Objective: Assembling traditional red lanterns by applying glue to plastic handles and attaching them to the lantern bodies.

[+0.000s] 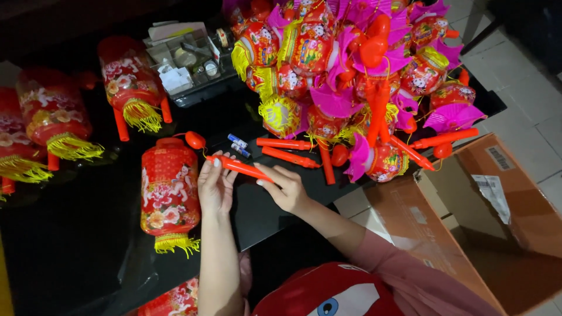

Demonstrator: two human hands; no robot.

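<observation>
Item in hand: one orange plastic handle stick (pixel 239 167), slim and tapered, its long axis lying slantwise across the black table (pixel 76 251), high end toward my left fingertips, low end running down into my right fingers. My left hand (pixel 215 187) stands palm-up with its fingers loosely spread and their tips resting against the stick's upper end, not clamped around it. My right hand (pixel 285 188) pinches the lower end between thumb and curled fingers, gripping it. Just beyond my left fingertips: a small orange knob (pixel 195 140) on a wire, joined to the red paper lantern (pixel 170 193) that lies on its side just beside my left hand, yellow fringe pointing back toward me. Past my fingertips, near: two small blue-and-white batteries (pixel 237 144). Beyond my right fingers: loose orange sticks (pixel 288 150) lying flat, and behind them a heaped pile of red, yellow and magenta lanterns (pixel 351 76). Well off from my left fingers: more red lanterns (pixel 55 117), and a clear tray of oddments (pixel 187 58). Out past my right wrist: an open cardboard box (pixel 497 216).
</observation>
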